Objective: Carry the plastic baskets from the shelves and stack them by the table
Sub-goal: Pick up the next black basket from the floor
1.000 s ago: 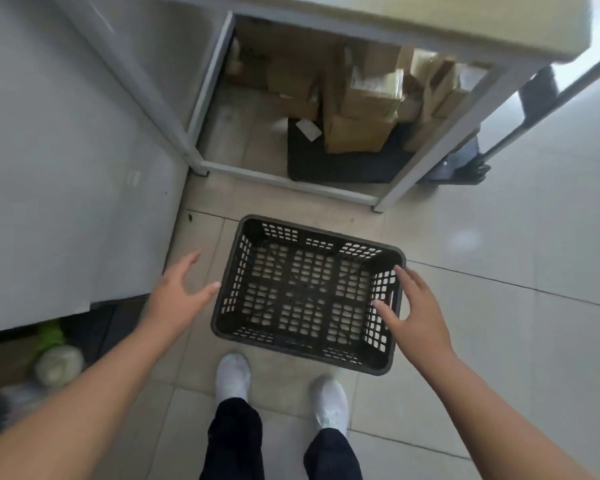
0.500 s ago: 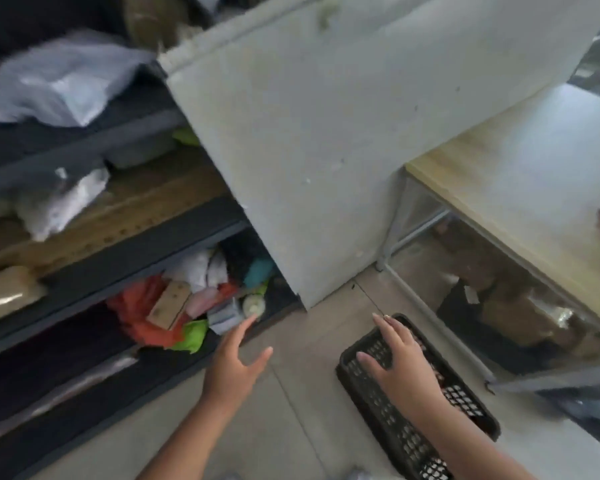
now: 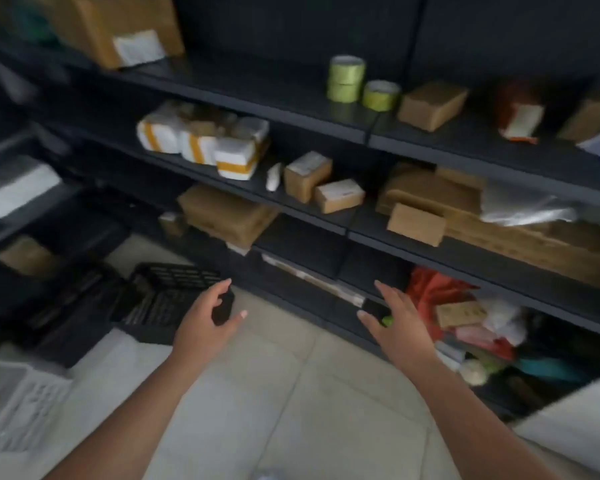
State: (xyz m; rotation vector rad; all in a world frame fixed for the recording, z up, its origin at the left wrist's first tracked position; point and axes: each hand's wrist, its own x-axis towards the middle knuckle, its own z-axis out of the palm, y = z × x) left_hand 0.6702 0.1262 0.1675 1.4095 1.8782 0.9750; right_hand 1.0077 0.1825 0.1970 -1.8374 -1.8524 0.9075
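A black slatted plastic basket [image 3: 160,299] sits on the floor at the foot of the dark shelves [image 3: 326,216], left of centre. More dark baskets [image 3: 66,306], blurred, lie further left. My left hand [image 3: 207,327] hovers empty, fingers apart, just right of the black basket's corner. My right hand [image 3: 395,323] is also empty and spread, held in front of the lowest shelf. A white slatted basket [image 3: 18,410] shows at the bottom left corner.
The shelves hold cardboard boxes [image 3: 229,216], white wrapped parcels [image 3: 205,143], green tape rolls [image 3: 347,77] and a pile of red and coloured cloth [image 3: 465,323] on the bottom right. Pale tiled floor [image 3: 274,393] lies between me and the shelves. A white panel edge [image 3: 575,420] is at the right.
The view has swung left from the table and the floor basket to the shelves. Both hands have left that basket and now reach empty toward the lower shelves.
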